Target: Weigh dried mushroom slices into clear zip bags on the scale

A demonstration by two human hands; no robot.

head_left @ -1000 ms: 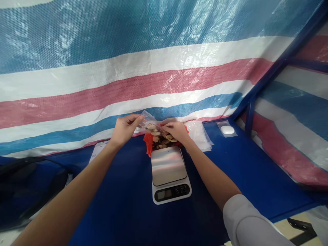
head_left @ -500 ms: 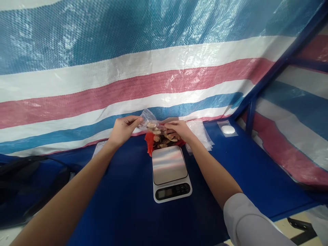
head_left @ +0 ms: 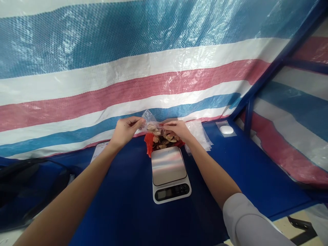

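While the clear bag (head_left: 149, 117) spans left to right over the far side of the red bag (head_left: 149, 144) of brown slices (head_left: 166, 140), both hands are equally near: the left hand (head_left: 126, 130) pinches its left end, the right hand (head_left: 178, 130) its right, each grip narrow; the scale (head_left: 169, 167) sits nearer on the desk (head_left: 123, 198).
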